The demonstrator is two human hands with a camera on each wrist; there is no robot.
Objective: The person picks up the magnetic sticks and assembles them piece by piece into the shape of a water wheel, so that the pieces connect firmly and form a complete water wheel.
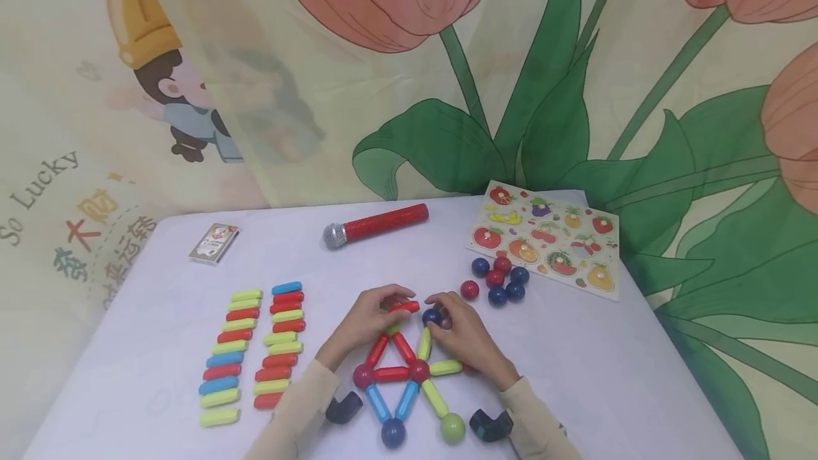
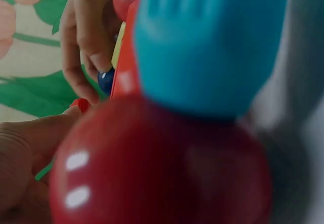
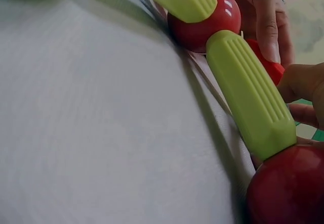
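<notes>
Head view: I'm over the white table (image 1: pixel 575 375), both hands at the top of a flat frame of magnetic rods and balls (image 1: pixel 409 375).
Left hand: my left hand (image 1: pixel 367 318) pinches a red rod (image 1: pixel 405 307) by its end, fingertips curled round it, held level above the frame's peak.
Right hand: my right hand (image 1: pixel 466 339) curls its fingers round a dark blue ball (image 1: pixel 431 316), just beside the red rod's free end.
Spare parts: two rows of loose rods (image 1: pixel 255 346) lie to my left, and a cluster of red and blue balls (image 1: pixel 497 279) sits near the fruit puzzle board (image 1: pixel 549 240). A toy microphone (image 1: pixel 377 224) lies further back.
Left wrist view: mostly blur. A red ball (image 2: pixel 162 168) and a blue rod (image 2: pixel 212 42) fill the lens; past them I can see fingers (image 2: pixel 83 47) on the small blue ball (image 2: pixel 105 80).
Right wrist view: a yellow-green rod (image 3: pixel 250 97) runs between two red balls (image 3: pixel 202 21), ribbed along its length and lying flat on the table.
Handling, my read: the pieces are light, hard plastic. The balls look glossy and likely to roll, so I'd cup one rather than tip-pinch it. The ribbed rods should grip well at mid-length or the end.
Caution: the joints probably hold by magnet only, so a nudge could shift the frame.
</notes>
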